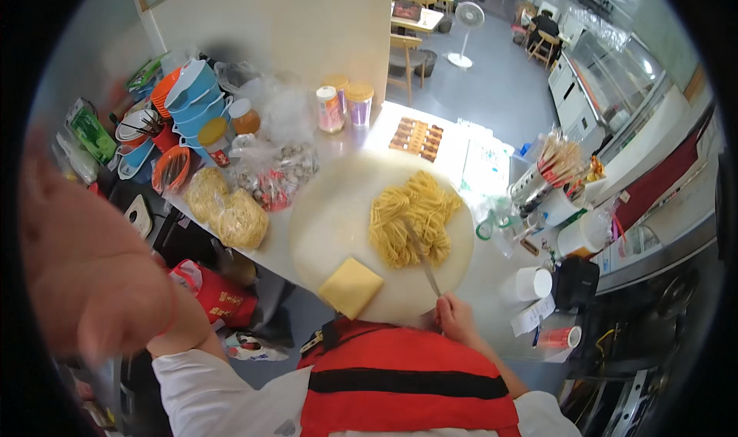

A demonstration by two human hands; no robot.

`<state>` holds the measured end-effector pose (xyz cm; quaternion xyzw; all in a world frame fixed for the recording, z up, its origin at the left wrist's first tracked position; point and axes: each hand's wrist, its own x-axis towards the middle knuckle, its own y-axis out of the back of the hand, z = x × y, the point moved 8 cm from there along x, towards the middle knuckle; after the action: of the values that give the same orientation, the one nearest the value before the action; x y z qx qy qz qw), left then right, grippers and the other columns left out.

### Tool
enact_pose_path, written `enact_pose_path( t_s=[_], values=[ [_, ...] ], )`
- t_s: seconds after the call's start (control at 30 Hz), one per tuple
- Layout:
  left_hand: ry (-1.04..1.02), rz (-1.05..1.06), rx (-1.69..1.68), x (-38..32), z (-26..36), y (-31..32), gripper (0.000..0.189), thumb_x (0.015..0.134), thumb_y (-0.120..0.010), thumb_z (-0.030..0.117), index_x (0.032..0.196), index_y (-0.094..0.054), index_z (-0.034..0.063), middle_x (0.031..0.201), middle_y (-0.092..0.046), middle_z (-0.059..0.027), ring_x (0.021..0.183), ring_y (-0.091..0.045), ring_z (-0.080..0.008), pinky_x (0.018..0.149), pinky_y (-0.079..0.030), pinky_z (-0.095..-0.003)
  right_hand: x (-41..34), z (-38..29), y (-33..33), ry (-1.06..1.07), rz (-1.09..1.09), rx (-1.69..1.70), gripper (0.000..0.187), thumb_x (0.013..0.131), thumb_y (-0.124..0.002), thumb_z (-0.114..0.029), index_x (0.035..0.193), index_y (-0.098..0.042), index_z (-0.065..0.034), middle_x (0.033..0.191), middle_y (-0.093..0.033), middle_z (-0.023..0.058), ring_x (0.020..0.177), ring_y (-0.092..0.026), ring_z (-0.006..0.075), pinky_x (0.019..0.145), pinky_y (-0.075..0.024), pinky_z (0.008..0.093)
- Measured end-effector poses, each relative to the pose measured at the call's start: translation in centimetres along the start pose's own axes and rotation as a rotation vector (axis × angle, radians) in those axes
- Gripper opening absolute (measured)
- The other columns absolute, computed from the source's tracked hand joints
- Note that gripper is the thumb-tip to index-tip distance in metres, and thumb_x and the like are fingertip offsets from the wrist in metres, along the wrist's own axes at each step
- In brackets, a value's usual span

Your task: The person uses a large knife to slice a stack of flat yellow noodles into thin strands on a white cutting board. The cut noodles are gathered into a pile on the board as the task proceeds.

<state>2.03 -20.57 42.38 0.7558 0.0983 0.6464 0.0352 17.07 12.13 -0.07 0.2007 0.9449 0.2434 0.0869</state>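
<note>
My right hand [454, 317] grips the handle of a knife [427, 267] at the near right edge of a round white cutting board [328, 206]. The knife's blade reaches up onto a heap of yellow noodles [412, 215] on the board's right half; its tip is hard to make out among the strands. A square yellow slab [350, 287], maybe stacked sheets, lies at the board's near left edge. My left hand [98, 275] is raised close to the camera at the far left, large and blurred, away from the board. No object shows in it, though its fingers are indistinct.
Bagged noodles [241, 218], blue baskets [196, 105] and jars [245, 117] crowd the left side. A container of wooden skewers [530, 183], green-handled scissors [487, 228], a white cup [533, 283] and a red tape roll [562, 337] are on the right. A person [545, 25] sits far off beyond the counter.
</note>
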Motion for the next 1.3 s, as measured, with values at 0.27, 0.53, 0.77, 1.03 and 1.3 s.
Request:
enact_pose_path(
  t_s=[0.27,0.53,0.77,1.03,1.3],
  values=[
    [0.85,-0.945,-0.134,-31.3,-1.3,-15.2,0.036,0.089,-0.066,0.009,0.124,-0.059,0.0015,0.12,-0.06,-0.0195,0.114,-0.055,-0.0375,0.1,-0.044,-0.0419,-0.6,-0.8,0.8,-0.207,-0.095,0.214,0.042,0.105,-0.044,-0.034,0.08,-0.058,-0.0028,0.062,-0.059,0.0062,0.055,-0.057,0.0146,0.054,-0.046,0.0303],
    [1.128,-0.964,-0.255,-38.5,2.1,-18.2,0.04,0.089,-0.063,0.007,0.128,-0.057,0.0014,0.118,-0.058,-0.0191,0.111,-0.054,-0.037,0.098,-0.044,-0.0412,-0.2,-4.1,0.9,-0.305,-0.25,0.047,0.036,0.101,-0.052,-0.028,0.088,-0.061,0.0034,0.069,-0.063,0.019,0.061,-0.062,0.0291,0.059,-0.049,0.0376],
    [1.117,-0.957,-0.238,-38.5,2.2,-17.3,0.039,0.088,-0.063,0.005,0.127,-0.057,-0.0015,0.117,-0.058,-0.0184,0.11,-0.054,-0.0354,0.097,-0.044,-0.0403,2.2,-5.6,-1.1,-0.337,-0.416,-0.244,0.039,0.099,-0.055,-0.033,0.091,-0.065,0.0046,0.079,-0.066,0.0263,0.075,-0.064,0.0442,0.069,-0.0508,0.0465],
    [1.124,-0.998,-0.233,-38.9,1.8,-17.8,0.039,0.086,-0.066,0.004,0.123,-0.059,-0.0026,0.113,-0.059,-0.0169,0.103,-0.055,-0.0357,0.091,-0.046,-0.042,1.7,-4.8,-2.2,-0.379,-0.471,-0.217,0.044,0.098,-0.054,-0.038,0.091,-0.065,0.0034,0.083,-0.067,0.027,0.081,-0.064,0.0452,0.074,-0.0508,0.0493],
    [0.766,-0.992,-0.152,-36.3,2.9,-18.7,0.038,0.074,-0.068,0.001,0.112,-0.064,0.0001,0.111,-0.058,-0.0159,0.105,-0.055,-0.0377,0.089,-0.047,-0.044,2.2,-6.8,-2.4,-0.381,-0.528,-0.238,0.043,0.099,-0.051,-0.04,0.093,-0.061,0.0015,0.083,-0.067,0.0246,0.08,-0.065,0.0441,0.072,-0.0509,0.0489]
  ],
)
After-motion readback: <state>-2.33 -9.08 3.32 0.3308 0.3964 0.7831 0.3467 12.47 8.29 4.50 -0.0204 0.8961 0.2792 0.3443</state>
